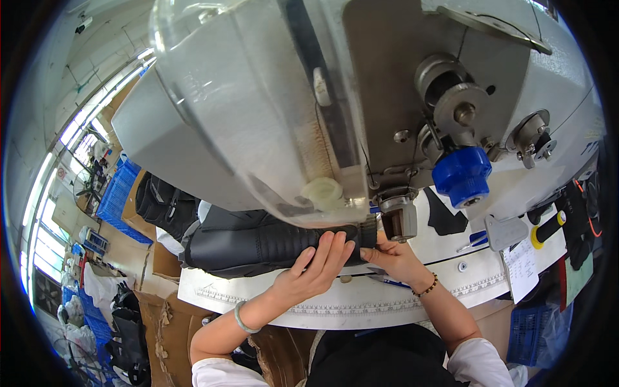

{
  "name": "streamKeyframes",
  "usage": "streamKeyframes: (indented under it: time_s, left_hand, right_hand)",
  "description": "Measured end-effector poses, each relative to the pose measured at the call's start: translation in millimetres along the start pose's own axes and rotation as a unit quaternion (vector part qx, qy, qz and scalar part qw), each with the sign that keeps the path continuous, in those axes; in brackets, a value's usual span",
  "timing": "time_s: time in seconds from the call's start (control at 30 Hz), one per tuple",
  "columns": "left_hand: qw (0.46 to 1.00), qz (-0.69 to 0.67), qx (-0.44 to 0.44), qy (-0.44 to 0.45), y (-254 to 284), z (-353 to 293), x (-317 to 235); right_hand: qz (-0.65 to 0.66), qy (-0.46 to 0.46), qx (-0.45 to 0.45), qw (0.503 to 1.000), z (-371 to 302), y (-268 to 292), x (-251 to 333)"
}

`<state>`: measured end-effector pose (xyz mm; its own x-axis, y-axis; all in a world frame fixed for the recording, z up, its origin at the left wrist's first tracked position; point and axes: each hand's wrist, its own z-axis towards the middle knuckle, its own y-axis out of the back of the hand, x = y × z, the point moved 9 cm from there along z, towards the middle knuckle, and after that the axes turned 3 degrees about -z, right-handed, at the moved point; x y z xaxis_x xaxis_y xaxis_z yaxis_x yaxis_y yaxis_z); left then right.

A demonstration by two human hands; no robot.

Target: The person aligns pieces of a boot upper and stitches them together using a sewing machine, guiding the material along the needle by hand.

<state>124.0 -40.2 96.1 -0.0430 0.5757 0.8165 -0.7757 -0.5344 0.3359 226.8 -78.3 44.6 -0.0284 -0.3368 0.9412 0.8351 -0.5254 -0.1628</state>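
A black leather boot (225, 248) lies sideways on the white machine table (303, 317), under the head of a large sewing machine (148, 122). My left hand (314, 269) rests on the boot with its fingers stretched out over the ribbed part. At the boot's right end, beside the needle area, my right hand (398, 259) pinches the edge between thumb and fingers; some of these fingers are hidden. A clear plastic guard (258, 155) hangs in front and covers part of the machine. The needle tip itself is hidden.
A ruler strip (361, 307) runs along the table's curved front edge. To the right stand a blue knob (461, 174), a yellow-and-black thread spool (548, 229) and a paper sheet (521, 267). More black boots (167, 203) and blue crates (119, 200) are at the left.
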Motion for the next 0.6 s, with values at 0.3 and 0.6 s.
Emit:
streamKeyframes:
  time_s: [0.3, 0.6]
  left_hand:
    - [0.999, -0.012, 0.030, 0.009, -5.7, 7.3, 3.0]
    - [0.999, -0.010, 0.032, 0.007, -11.2, -0.9, 3.6]
  right_hand:
    - [0.071, -0.039, -0.030, 0.996, 2.6, 1.9, -7.0]
    - [0.117, -0.019, 0.008, 0.993, -4.9, -0.5, -8.2]
